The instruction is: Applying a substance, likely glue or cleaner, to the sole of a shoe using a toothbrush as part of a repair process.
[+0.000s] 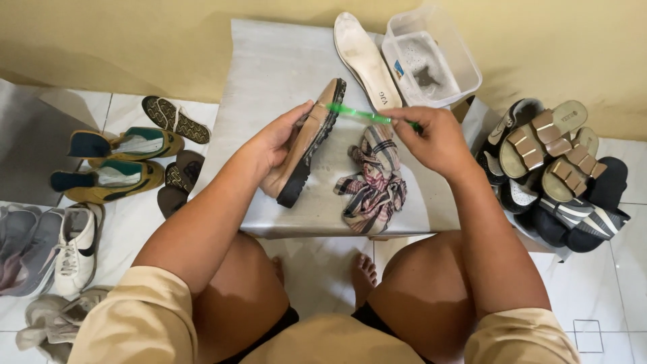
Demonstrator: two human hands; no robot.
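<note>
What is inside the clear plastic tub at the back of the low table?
The clear plastic tub holds cloudy, soapy-looking water with a small dark object in it; what that object is cannot be made out.

Home floor corner: tiled floor point(620, 269), low table point(269, 61), worn shoes point(114, 162) heaped around (sandals point(559, 168) too).

left hand point(280, 138) grip closed, palm inward | right hand point(438, 138) pinching, forearms converging

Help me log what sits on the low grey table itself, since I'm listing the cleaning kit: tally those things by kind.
Tan shoe, held in the left hand: 1
Green brush, held in the right hand: 1
Plaid cloth: 1
Loose insole: 1
Clear plastic tub: 1
Total: 5
</note>
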